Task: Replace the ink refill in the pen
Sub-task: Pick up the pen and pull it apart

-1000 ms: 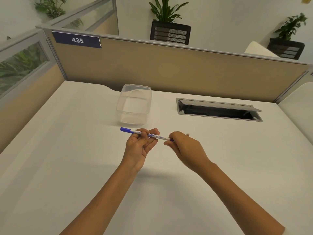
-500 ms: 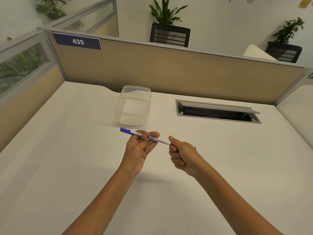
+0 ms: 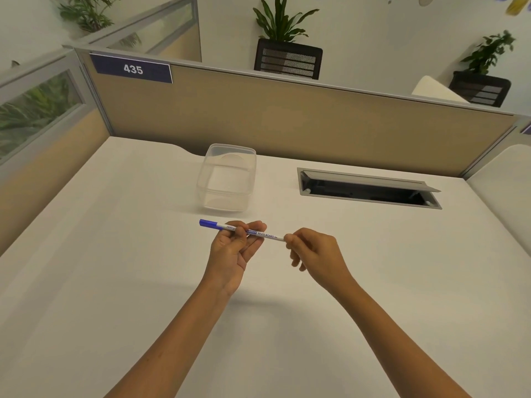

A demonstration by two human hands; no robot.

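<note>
A slim white pen (image 3: pixel 268 234) with a blue cap at its left end and blue print on the barrel is held level above the white desk (image 3: pixel 115 282). My left hand (image 3: pixel 234 248) grips its middle between thumb and fingertips. My right hand (image 3: pixel 313 252) pinches the pen's right end, and its fingers hide that tip. The refill itself is hidden from view.
A clear plastic container (image 3: pixel 228 176) stands just beyond the hands. To its right is an open cable slot (image 3: pixel 367 189) set into the desk. A tan partition (image 3: pixel 287 116) with a "435" sign closes the far edge and left side.
My right hand has turned at the pen's right end, from fingers over it, to a fist, to a fingertip pinch. The left hand and pen have hardly moved.
</note>
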